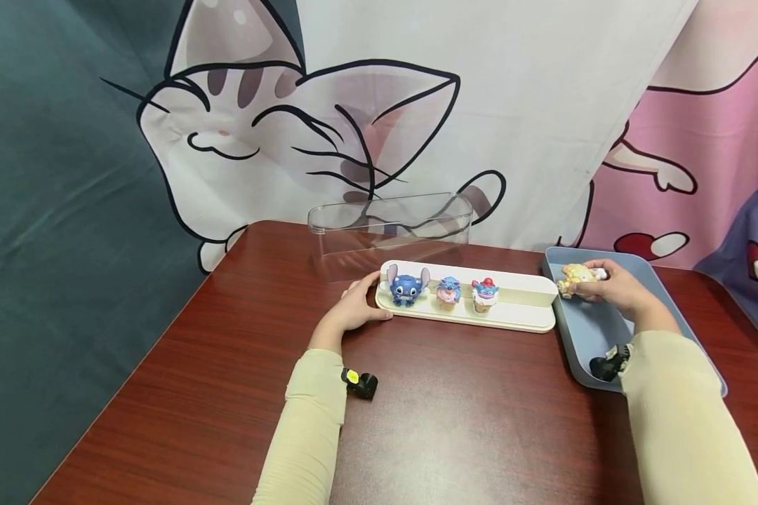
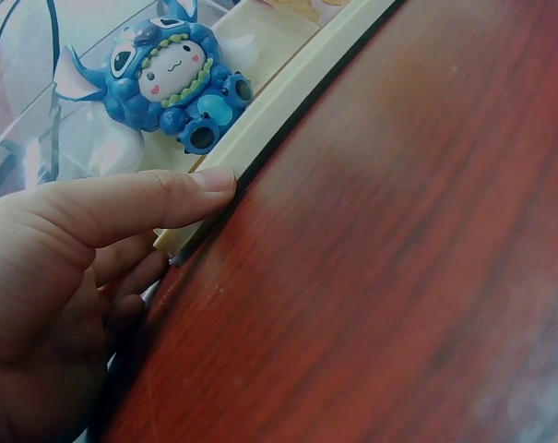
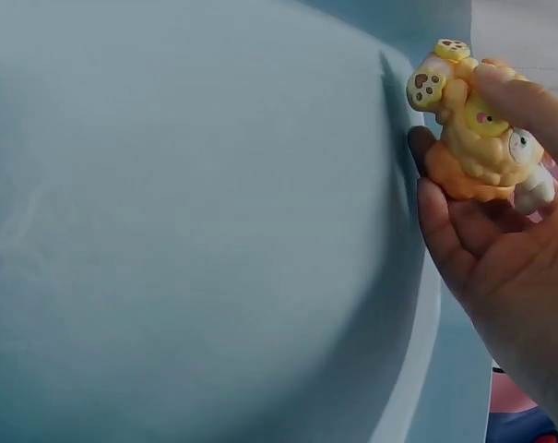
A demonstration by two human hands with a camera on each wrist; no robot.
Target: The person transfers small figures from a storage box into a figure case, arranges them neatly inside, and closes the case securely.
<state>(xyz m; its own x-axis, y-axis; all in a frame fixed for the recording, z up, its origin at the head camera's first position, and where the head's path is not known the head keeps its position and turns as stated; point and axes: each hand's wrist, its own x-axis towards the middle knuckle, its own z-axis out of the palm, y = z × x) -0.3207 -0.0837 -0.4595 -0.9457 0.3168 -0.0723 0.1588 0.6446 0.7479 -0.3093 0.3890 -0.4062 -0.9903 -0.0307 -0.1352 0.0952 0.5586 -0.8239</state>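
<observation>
My left hand point(image 1: 352, 308) grips the left end of a cream two-step display base point(image 1: 518, 317), its thumb on the front edge in the left wrist view. On the base stand a blue big-eared figurine point(image 1: 406, 289), a blue-and-pink figurine point(image 1: 448, 292) and a figurine with a red top point(image 1: 484, 294). Over the far left part of the blue-grey tray point(image 1: 596, 337), my right hand point(image 1: 622, 289) pinches a yellow figurine point(image 3: 486, 129) between thumb and fingers. In the right wrist view it lies tipped over, paw-print feet pointing away from the palm.
Behind the base stands a clear plastic cover point(image 1: 391, 235) on the dark red wooden table point(image 1: 442, 428). The tray sits right of the base, close to its right end. A cat-printed curtain point(image 1: 379, 42) hangs along the table's back edge.
</observation>
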